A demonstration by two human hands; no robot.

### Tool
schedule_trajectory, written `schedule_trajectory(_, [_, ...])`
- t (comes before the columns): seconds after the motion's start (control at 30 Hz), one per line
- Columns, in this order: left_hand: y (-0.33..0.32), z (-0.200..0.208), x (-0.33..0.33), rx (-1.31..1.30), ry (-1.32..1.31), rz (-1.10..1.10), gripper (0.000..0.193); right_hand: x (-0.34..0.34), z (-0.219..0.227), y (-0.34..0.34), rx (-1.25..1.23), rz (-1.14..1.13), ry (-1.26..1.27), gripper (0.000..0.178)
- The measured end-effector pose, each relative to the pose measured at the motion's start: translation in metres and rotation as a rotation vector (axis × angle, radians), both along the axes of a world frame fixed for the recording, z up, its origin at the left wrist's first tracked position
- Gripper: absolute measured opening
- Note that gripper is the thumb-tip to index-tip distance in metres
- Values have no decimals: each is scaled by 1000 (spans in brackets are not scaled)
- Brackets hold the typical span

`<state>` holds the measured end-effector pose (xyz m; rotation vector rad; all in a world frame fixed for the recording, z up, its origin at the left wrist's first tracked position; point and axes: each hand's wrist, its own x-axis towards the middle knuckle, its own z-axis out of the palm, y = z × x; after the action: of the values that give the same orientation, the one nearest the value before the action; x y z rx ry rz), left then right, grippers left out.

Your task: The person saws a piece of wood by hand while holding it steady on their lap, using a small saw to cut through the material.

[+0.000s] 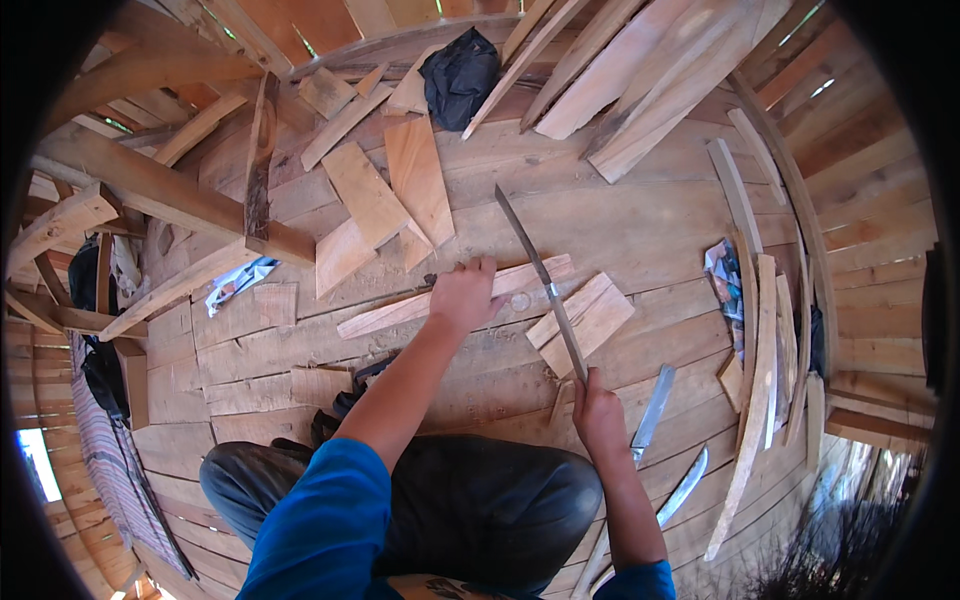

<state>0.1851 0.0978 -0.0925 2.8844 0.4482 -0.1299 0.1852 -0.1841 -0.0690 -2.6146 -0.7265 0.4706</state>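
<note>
My left hand [465, 295] is closed over a narrow wooden strip [395, 314] that lies on the plank floor in front of my knees. My right hand [600, 412] grips the lower end of the long handle of a machete [523, 236]. Its dark, slender blade points away from me and slants to the left, crossing above the strip's right end; whether it touches the wood I cannot tell. Beneath the handle are short pale wood pieces [606, 318]. Beside my right forearm lie a broad-bladed knife [654, 408] and a curved blade [686, 486].
Short boards [418, 165] lie loosely stacked ahead, near a black plastic bag [462, 75]. Long planks [680, 80] lean at the far right. Long wooden strips [757, 380] and a crumpled colourful wrapper [724, 285] lie to the right. A timber frame [175, 180] stands at the left.
</note>
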Motion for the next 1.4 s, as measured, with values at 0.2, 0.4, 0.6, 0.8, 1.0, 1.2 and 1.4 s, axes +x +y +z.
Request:
schedule_trajectory(0.2, [0, -4, -4, -18, 4, 10, 53, -2, 27, 2, -56, 34, 6, 16])
schedule_trajectory(0.4, [-2, -4, 1, -12, 31, 23, 54, 5, 7, 18, 41, -11, 26, 14])
schedule_trajectory(0.6, [0, -6, -1, -26, 13, 37, 55, 7, 30, 19, 17, 16, 29, 14])
schedule_trajectory(0.8, [2, -10, -2, -29, 19, 36, 53, 2, 32, 31, 42, -72, 37, 14])
schedule_trajectory(1.0, [5, 0, 7, -72, 102, 62, 56, -19, 32, -25, -26, -51, 33, 18])
schedule_trajectory(1.2, [7, -5, 9, -75, 83, 68, 58, -11, -4, -21, 23, -70, 45, 18])
schedule_trajectory(1.4, [7, -2, 11, -95, 94, 59, 56, -5, -12, -9, 43, -85, 27, 16])
